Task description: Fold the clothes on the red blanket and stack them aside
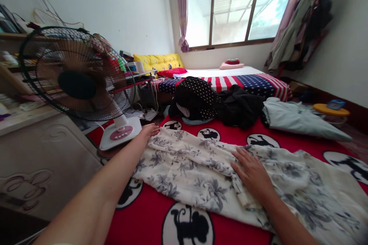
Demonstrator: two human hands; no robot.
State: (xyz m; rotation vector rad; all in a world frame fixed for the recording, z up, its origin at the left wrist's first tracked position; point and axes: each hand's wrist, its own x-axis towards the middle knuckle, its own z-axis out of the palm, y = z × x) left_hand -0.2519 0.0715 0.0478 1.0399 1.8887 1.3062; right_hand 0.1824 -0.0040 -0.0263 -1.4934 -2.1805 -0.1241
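Note:
A white garment with a grey flower print [195, 168] lies spread across the red bedspread [149, 214] with black cartoon figures. My left hand [149, 130] reaches out to the garment's far left corner, fingers stretched flat on the cloth edge. My right hand [251, 170] lies flat and open on the middle of the garment, pressing on a fold. Neither hand grips anything.
A black dotted garment [195, 97], a black garment [240, 107] and a pale grey-green one [296, 118] lie further up the bed. A standing fan [77, 80] sits at the left edge beside a white cabinet [43, 160]. A striped and starred sheet [244, 82] covers the far bed.

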